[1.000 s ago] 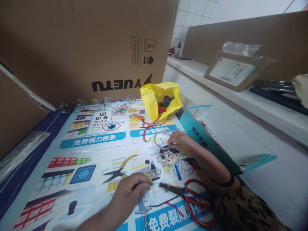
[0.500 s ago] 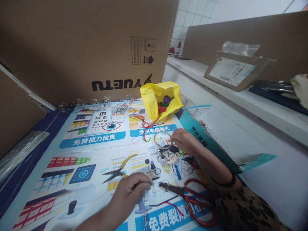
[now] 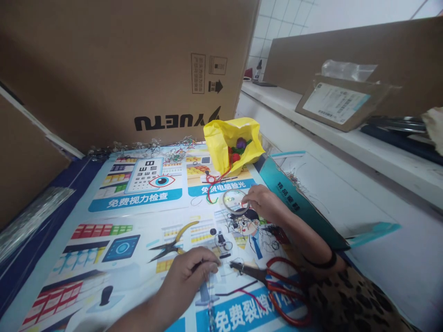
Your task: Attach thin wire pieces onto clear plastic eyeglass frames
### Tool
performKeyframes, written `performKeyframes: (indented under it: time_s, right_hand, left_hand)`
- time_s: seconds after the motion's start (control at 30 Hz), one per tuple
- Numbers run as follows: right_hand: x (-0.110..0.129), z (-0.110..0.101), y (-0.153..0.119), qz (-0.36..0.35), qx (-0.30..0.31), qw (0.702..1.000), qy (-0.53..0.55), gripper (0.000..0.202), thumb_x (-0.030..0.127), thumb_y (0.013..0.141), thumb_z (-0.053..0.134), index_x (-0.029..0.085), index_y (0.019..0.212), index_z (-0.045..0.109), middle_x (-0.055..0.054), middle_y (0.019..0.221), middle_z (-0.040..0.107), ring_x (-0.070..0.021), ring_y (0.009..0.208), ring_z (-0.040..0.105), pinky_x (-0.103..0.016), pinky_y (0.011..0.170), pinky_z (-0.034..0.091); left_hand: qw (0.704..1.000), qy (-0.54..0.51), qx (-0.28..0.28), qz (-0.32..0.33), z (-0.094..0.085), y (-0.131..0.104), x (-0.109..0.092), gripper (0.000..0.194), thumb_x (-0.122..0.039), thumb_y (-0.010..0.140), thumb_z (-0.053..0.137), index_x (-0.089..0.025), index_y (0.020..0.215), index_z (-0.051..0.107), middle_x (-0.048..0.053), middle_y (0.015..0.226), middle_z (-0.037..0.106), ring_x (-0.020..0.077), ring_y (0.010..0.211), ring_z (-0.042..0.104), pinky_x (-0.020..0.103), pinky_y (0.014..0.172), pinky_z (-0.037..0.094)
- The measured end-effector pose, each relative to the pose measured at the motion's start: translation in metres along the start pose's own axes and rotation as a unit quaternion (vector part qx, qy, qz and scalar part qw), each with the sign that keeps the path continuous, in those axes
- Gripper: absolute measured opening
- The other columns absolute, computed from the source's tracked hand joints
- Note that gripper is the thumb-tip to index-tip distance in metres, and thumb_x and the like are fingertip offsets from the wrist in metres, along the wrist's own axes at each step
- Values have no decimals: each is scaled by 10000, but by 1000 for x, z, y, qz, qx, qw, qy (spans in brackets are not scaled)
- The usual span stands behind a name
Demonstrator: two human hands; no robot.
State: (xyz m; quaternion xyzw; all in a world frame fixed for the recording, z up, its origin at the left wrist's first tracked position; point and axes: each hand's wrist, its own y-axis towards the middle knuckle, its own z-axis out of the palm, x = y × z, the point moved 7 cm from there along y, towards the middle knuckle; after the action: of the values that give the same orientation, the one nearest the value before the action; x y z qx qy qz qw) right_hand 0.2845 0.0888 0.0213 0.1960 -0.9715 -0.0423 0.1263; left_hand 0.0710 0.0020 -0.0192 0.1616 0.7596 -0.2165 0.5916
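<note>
My left hand pinches the top of a thin clear beaded strand that hangs down toward the bottom edge. Further up and right, my right hand has its fingers closed on the right rim of a round ring-like spool. Yellow-handled pliers lie with jaws apart, just beyond my left hand. Red-handled scissors lie right of the strand, near my right forearm. A dark red cord rests between strand and scissors. Red cords trail out of a yellow bag holding red, green and purple thread.
A large cardboard box stands at the back. Tangled wire pieces line its foot. An open teal box sits on the right, below a white ledge with a labelled package. Clear plastic strips lie left.
The whole view has shifted very slightly. Both hands keep nearly the same places and grips.
</note>
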Motion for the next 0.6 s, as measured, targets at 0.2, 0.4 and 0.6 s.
performKeyframes:
  time_s: [0.2, 0.4, 0.6]
  right_hand:
    - [11, 0, 6, -7, -31, 999, -12, 175, 256, 808, 526, 192, 826, 687, -65, 812, 601, -187, 849, 492, -293, 786, 364]
    - [28, 13, 15, -15, 13, 997, -71, 190, 235, 806, 531, 159, 671, 642, -57, 716, 581, -170, 774, 480, -288, 758, 324]
    - [27, 9, 16, -10, 11, 997, -79, 166, 194, 782, 517, 174, 667, 634, -49, 717, 588, -170, 770, 481, -276, 728, 313]
  left_hand:
    - [1000, 4, -1, -8, 0, 1, 0, 172, -276, 806, 508, -174, 789, 645, 23, 715, 617, 116, 616, 523, 201, 573, 415]
    - [1000, 0, -3, -5, 1, -1, -3, 174, -275, 803, 510, -171, 788, 649, 25, 705, 621, 120, 620, 521, 202, 579, 411]
    - [1000, 1, -6, -1, 0, 0, -7, 167, -250, 793, 513, -174, 757, 657, 22, 703, 630, 116, 608, 515, 196, 573, 400]
